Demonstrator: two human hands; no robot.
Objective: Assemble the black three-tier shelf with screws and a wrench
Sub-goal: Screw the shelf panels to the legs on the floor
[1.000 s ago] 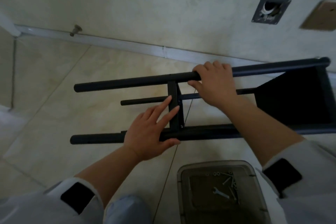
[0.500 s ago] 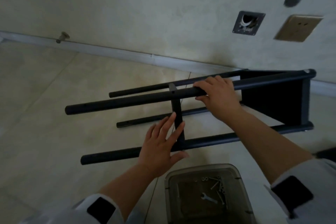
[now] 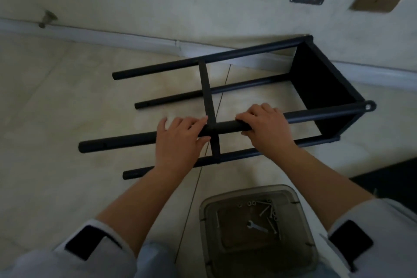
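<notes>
Head cam looking down: black shelf frame (image 3: 316,88) lies on its side on the tile floor (image 3: 56,108), right by the wall. Both hands hold the nearest top pole; left hand (image 3: 178,140) and right hand (image 3: 266,128) each have their grip wrapped around it, either side of the crossbar (image 3: 206,88). Wrench (image 3: 257,226) and screws (image 3: 267,210) sit in the clear bin (image 3: 300,205) near my knees.

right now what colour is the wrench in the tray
Silver-grey metal wrench, lying in the smoky translucent tray; head view.
</notes>
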